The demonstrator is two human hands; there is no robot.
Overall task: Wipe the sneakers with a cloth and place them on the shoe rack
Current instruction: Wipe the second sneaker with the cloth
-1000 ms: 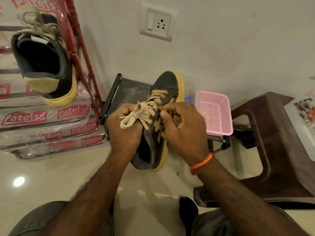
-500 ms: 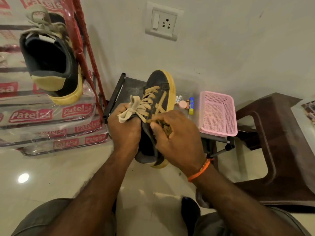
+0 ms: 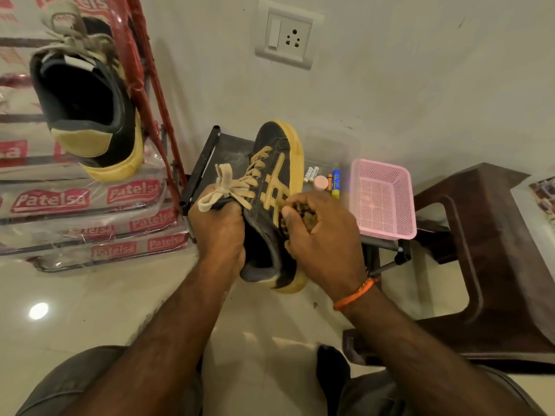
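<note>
A dark sneaker (image 3: 271,175) with a yellow sole and tan laces is held toe-away above the floor. My left hand (image 3: 220,232) grips its collar and tongue beside the lace bow. My right hand (image 3: 322,235) holds a bunched brownish cloth (image 3: 303,210) against the shoe's right side, by the tan stripes. The matching sneaker (image 3: 87,112) rests heel-out on the red shoe rack (image 3: 150,94) at the upper left.
A low black stand (image 3: 204,163) against the wall carries a pink mesh basket (image 3: 383,198), batteries and small items (image 3: 322,181). A dark brown plastic stool (image 3: 492,250) stands at the right. Plastic-wrapped "Patelsa" packs (image 3: 90,202) sit under the rack. A wall socket (image 3: 286,36) is above.
The sneaker has rolled so its right side faces up. My right hand with the cloth has slid back along that side toward the heel. The left hand keeps its grip.
</note>
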